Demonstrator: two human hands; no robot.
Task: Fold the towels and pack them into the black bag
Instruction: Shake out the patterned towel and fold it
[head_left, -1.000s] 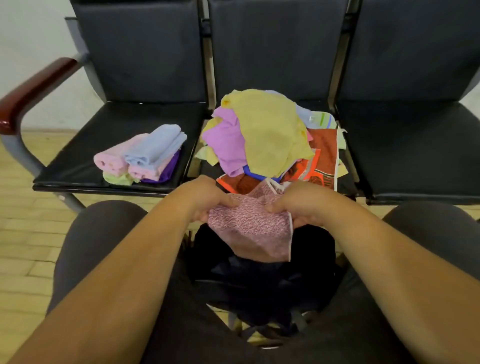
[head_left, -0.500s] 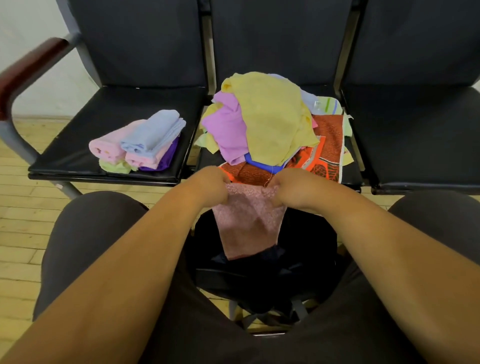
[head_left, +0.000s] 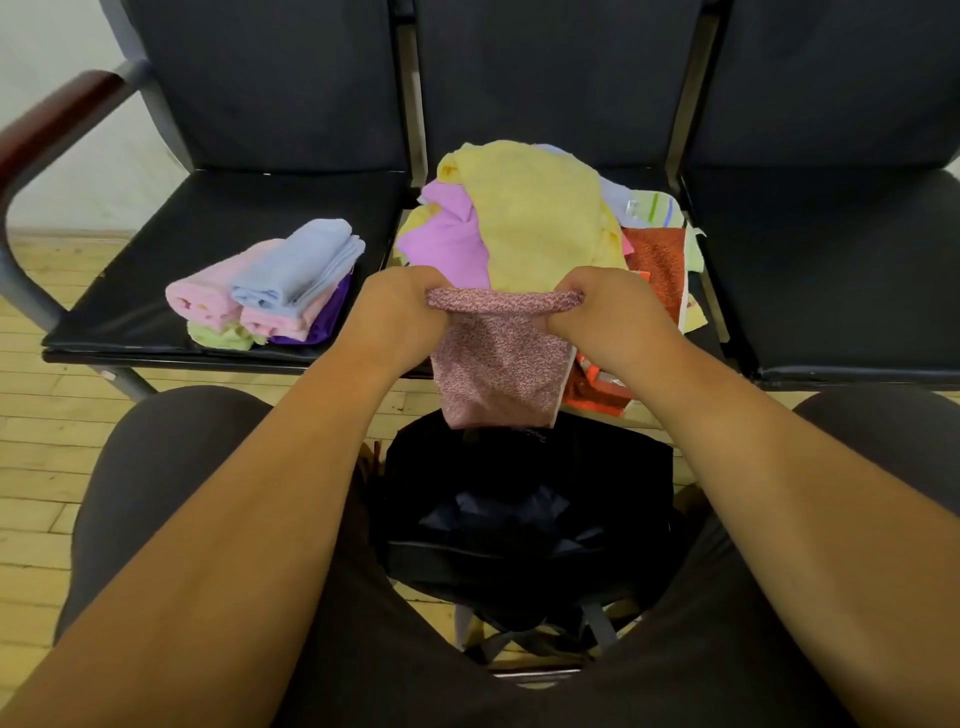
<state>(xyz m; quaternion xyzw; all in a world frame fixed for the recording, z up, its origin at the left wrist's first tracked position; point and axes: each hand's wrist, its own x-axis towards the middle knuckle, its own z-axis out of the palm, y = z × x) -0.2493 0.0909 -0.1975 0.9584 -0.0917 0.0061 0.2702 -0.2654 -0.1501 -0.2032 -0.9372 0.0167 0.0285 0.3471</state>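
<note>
The left hand (head_left: 400, 312) and right hand (head_left: 613, 317) each grip a top corner of the small pink speckled cloth towel (head_left: 498, 369). It hangs between them, above the black fabric bag (head_left: 524, 519). It looks light, soft and floppy, so the corners seem the best place to hold.

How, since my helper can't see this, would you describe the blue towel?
On the left seat sits a folded stack. The blue towel lies on top of pink towels; it is the only pale blue piece there.
</note>
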